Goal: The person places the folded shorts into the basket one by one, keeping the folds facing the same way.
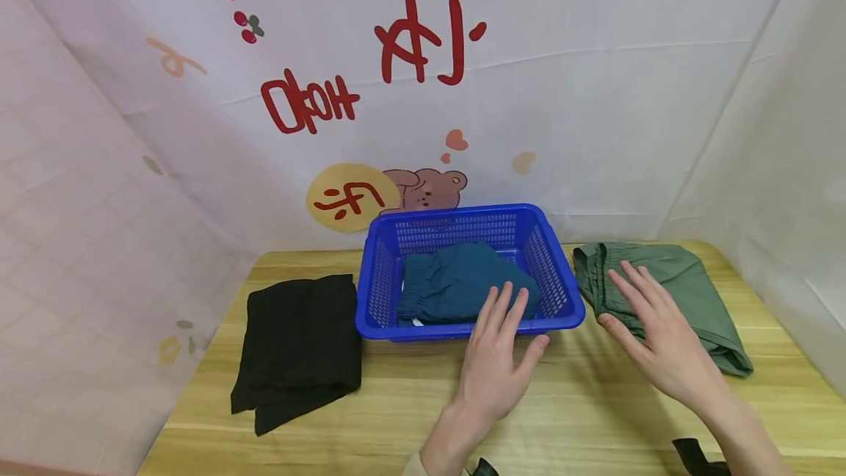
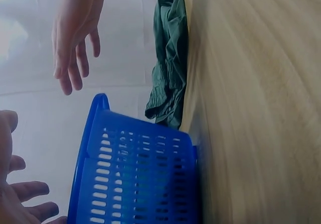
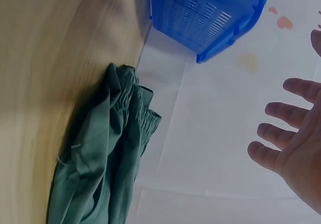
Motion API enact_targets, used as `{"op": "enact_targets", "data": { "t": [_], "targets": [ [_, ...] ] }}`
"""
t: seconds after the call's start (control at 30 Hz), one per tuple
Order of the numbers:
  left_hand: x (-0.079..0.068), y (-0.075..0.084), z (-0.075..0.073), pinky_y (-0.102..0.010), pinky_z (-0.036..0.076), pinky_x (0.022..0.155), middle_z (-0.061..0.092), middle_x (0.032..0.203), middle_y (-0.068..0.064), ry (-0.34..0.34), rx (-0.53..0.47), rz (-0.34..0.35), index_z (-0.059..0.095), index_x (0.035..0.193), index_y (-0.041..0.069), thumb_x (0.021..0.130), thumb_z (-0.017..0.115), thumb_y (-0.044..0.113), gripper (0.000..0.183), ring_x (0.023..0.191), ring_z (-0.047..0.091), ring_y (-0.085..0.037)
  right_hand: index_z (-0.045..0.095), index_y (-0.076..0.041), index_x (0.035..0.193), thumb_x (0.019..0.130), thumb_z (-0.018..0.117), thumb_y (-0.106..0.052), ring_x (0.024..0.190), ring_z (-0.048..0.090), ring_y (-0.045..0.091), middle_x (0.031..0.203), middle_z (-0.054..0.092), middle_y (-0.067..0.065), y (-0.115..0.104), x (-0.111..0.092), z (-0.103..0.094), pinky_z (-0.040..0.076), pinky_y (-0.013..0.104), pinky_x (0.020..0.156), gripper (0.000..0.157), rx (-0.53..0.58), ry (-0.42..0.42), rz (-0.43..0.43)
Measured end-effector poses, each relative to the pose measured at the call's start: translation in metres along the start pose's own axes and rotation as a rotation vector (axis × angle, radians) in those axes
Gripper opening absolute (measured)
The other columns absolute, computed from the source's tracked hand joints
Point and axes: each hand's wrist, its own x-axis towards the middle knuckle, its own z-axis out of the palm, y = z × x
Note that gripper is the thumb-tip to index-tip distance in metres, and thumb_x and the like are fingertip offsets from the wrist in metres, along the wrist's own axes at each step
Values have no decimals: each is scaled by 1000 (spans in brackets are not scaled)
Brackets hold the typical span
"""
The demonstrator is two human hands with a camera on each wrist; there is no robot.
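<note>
A blue plastic basket stands at the back middle of the wooden table. Inside it lies a folded teal garment with a gathered elastic waistband. My left hand is at the basket's front edge, fingers spread and holding nothing. To the right, a folded green garment, also with a gathered waistband, lies on the tabletop. Over its near left part hovers my right hand, its fingers extended. The right wrist view shows that hand raised apart from the green garment.
A folded black garment lies left of the basket. Behind the table hangs a white cloth backdrop with red characters and a printed bear. Similar pale cloth stands at both sides. Dark straps show near both wrists.
</note>
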Motion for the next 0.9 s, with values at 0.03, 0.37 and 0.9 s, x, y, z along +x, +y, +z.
{"op": "enact_targets", "data": {
  "t": [0.03,0.37,0.9],
  "targets": [
    [-1,1,1,-58,47,118,42,169,-10,2,8,11,41,163,19,110,51,45,59,156,41,-40,35,-13,165,104,66,-27,166,13,40,174,27,19,1,0,-1,15,70,130,70,-1,0,1],
    [-10,8,19,-50,54,114,50,164,-11,22,83,159,48,159,17,107,60,38,57,151,49,-38,31,-13,167,105,64,-27,167,7,40,177,21,18,19,-9,-10,9,74,128,71,-4,-21,47],
    [-17,13,35,-41,51,118,53,162,-9,-55,137,259,47,159,18,111,47,44,54,150,52,-30,29,-10,167,106,63,-27,165,9,48,175,22,24,46,-17,-16,7,76,127,71,-35,-9,73]
  ]
}}
